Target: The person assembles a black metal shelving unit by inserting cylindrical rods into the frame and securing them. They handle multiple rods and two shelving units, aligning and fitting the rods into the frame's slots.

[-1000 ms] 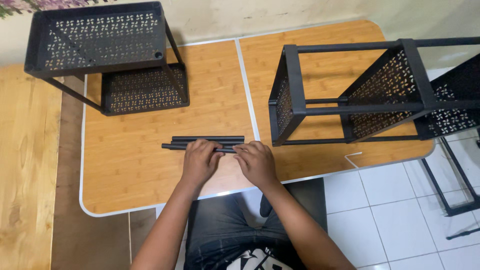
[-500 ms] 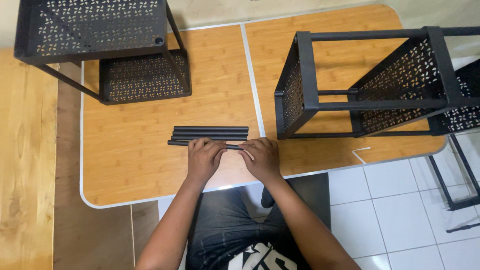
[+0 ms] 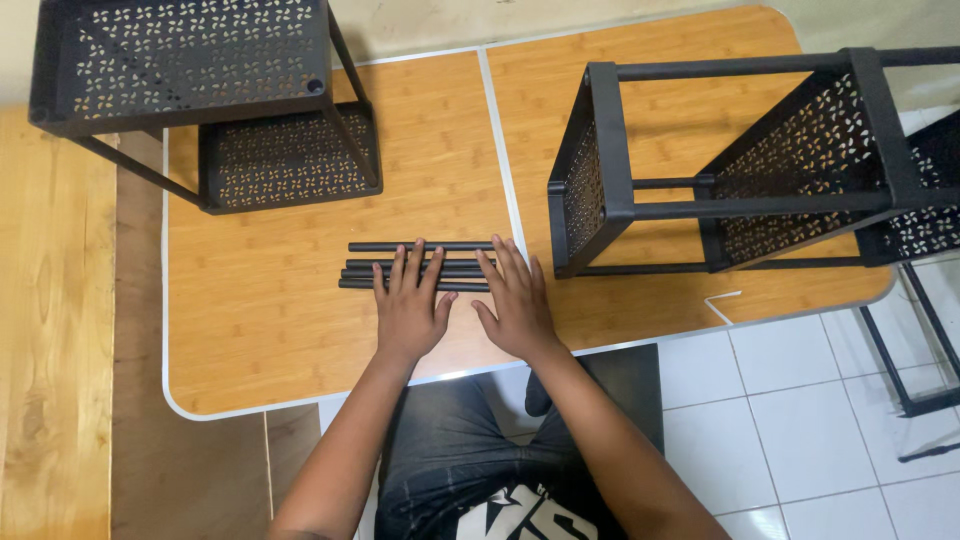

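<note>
Several black metal rods (image 3: 380, 266) lie side by side on the wooden table (image 3: 260, 330), running left to right. My left hand (image 3: 410, 305) rests flat on them with fingers spread, covering their middle. My right hand (image 3: 515, 298) lies flat beside it, fingers stretched over the rods' right ends. Neither hand grips anything. My forearms reach in from the bottom of the head view.
A black perforated metal shelf unit (image 3: 200, 100) stands at the table's back left. A larger black shelf frame (image 3: 720, 170) lies on its side at the right, overhanging the edge. A small white hex key (image 3: 722, 302) lies near the front right. White floor tiles (image 3: 800, 430) show at lower right.
Both hands have slid forward over the rods and flattened, fingers now spread on top. The view has shifted slightly.
</note>
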